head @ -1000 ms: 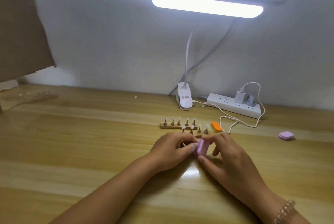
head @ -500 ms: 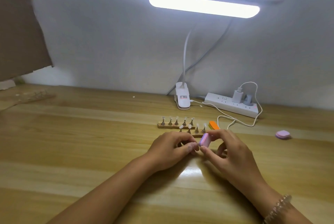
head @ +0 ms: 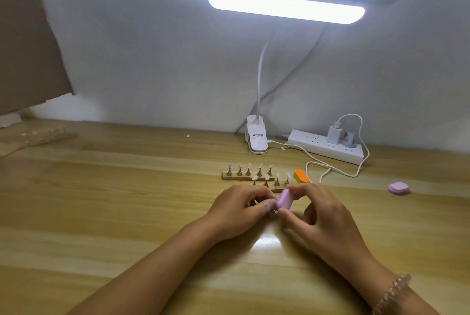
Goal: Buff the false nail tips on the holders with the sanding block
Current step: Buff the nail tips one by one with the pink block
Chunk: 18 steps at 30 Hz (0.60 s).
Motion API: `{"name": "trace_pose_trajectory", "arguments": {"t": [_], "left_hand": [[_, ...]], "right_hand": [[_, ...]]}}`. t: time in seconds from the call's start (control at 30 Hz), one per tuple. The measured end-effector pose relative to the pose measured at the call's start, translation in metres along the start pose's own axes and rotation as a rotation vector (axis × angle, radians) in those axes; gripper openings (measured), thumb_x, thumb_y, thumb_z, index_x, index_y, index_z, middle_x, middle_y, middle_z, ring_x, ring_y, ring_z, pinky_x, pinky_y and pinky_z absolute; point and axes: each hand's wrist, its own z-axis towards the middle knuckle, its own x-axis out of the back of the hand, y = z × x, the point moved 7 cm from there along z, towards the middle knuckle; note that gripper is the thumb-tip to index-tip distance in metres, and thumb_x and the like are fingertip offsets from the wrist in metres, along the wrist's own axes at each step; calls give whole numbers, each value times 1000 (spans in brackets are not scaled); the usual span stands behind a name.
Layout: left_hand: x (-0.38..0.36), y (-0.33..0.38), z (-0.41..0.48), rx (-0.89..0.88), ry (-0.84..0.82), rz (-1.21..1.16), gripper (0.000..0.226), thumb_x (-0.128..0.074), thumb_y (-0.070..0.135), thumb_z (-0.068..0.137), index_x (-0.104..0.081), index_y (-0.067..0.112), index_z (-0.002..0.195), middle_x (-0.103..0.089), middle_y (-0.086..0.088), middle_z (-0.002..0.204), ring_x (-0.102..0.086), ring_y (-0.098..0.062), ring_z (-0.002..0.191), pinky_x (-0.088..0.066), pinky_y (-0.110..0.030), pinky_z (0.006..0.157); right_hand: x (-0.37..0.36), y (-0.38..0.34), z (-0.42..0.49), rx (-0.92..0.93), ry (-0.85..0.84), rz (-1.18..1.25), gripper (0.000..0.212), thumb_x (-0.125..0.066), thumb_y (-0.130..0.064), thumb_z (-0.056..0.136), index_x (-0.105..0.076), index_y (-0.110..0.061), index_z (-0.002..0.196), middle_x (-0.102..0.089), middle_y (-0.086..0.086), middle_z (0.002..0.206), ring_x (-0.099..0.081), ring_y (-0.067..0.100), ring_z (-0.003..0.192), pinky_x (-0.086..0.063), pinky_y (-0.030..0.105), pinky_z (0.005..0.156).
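My right grip [head: 323,215] pinches the pink sanding block [head: 283,199] between thumb and forefinger, just above the surface [head: 127,213]. My left grip [head: 236,209] is curled right beside the block. What it holds, if anything, is hidden, so I cannot tell. Two rows of nail tips on holders [head: 259,172] stand just beyond. The risk, as I judge it: a hard stroke could pop a tip loose, or a knuckle could topple the near row.
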Motion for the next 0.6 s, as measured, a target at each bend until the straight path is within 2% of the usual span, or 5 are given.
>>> {"name": "trace_pose_trajectory", "arguments": {"t": [0.07,0.2,0.33,0.47,0.6], "left_hand": [[0,1,0,1,-5,-1,14,-60,31,98,-73,30,99,-72,12,91,-64,-17,86,-51,-44,81],[1,1,-1,-5,-3,-3,19,-55,35,95,-72,29,101,-69,10,90,-62,-19,87,-50,-45,80],[0,0,0,7,-7,-3,15,-59,35,98,-73,31,99,-72,12,91,-63,-17,86,-51,-44,81],[1,2,-1,-2,-5,6,18,-55,35,94,-72,31,99,-67,14,87,-62,-18,85,-51,-44,79],[0,2,-1,8,-15,-2,18,-56,39,96,-72,31,98,-72,12,90,-64,-17,87,-51,-45,80]], "right_hand": [[2,4,1,-23,26,-34,35,-80,-30,77,-62,-32,107,-59,-18,97,-57,9,60,-50,32,61],[-6,-9,-6,63,-86,-65,38,-72,-43,76,-60,-36,112,-57,-21,104,-56,6,56,-51,30,58],[2,3,1,-32,12,-64,36,-75,-38,78,-62,-33,111,-58,-20,102,-54,6,57,-50,33,63],[-6,-9,-5,73,-83,-102,39,-70,-45,78,-61,-36,114,-57,-23,109,-45,-7,61,-49,27,58],[1,2,0,-32,-2,-69,35,-75,-39,79,-63,-33,111,-59,-20,105,-51,1,57,-50,32,63]]}}
